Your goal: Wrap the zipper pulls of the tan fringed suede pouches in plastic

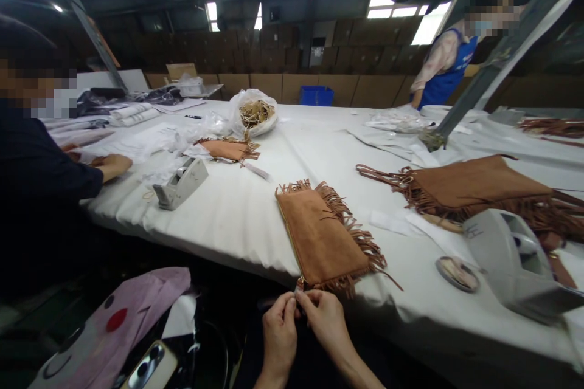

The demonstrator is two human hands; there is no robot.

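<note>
A brown fringed pouch (322,234) lies flat near the front edge of the white-covered table, its zipper along the left side. At the pouch's near corner, a small brown zipper pull (300,284) hangs over the edge. My left hand (279,327) pinches the end of this pull between thumb and fingers. Right beside it, my right hand (326,319) also has thumb and fingertips closed at the pull. The fingertips of both hands almost meet, and the pull's very end is hidden between them.
Tape dispensers stand at left (182,183) and right (513,261). A larger fringed bag (483,182) lies at right, another brown pouch (225,148) farther back. A bag of tan tassels (256,114) sits behind. One person (41,164) works at left; another (444,67) stands across the table.
</note>
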